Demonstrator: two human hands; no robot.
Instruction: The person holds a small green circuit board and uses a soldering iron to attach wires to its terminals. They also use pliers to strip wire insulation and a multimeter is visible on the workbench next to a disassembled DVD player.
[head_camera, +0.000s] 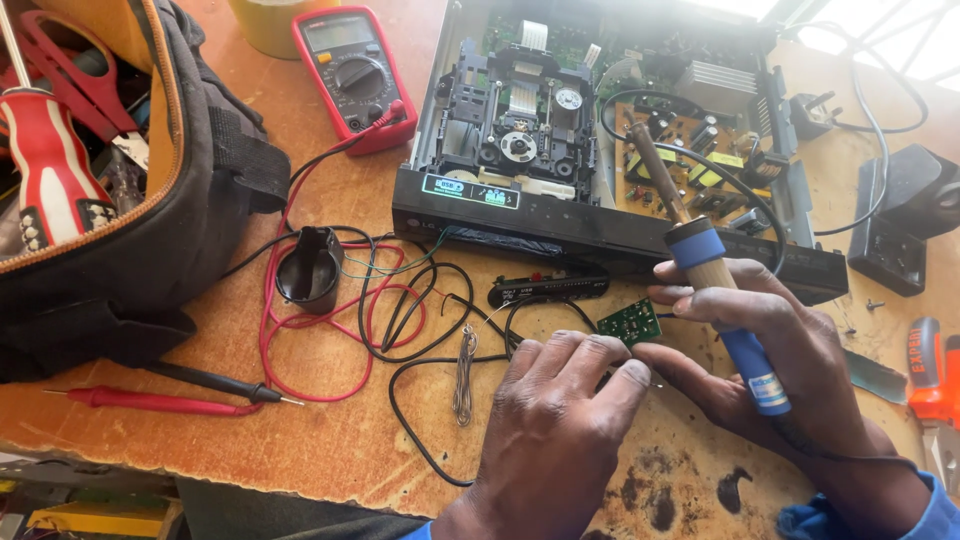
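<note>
The right hand (790, 350) is wrapped around a soldering iron (712, 270), blue and wood handle in its fist, the metal barrel slanting up toward eleven o'clock over the opened player (600, 130). That grip is pressed tight around the handle, thumb and forefinger up near the wooden collar. The iron's black cord loops away past the wrist.

The left hand (560, 420) lies knuckles-up on the desk (330, 450), fingers curled down together; its fingertips (625, 350) come right to the edge of a small green board (630, 322), which sits flat on the desk just at twelve o'clock of that hand and touching the right thumb's side. Whether the left grip pinches anything beneath I cannot tell; the fingers hide it.

At nine o'clock of the left hand a coil of solder (463, 375) lies among tangled black and red leads (330, 320). A black cup (308, 265) stands in the tangle, further toward ten. A red probe (160, 402) rests near the desk's front edge. The red meter (355, 75) lies at eleven o'clock beside the player, and a tool bag (190, 200) with a red-handled screwdriver (45, 150) gapes open at the far left. A black strip (548, 288) lies between player and board.
</note>
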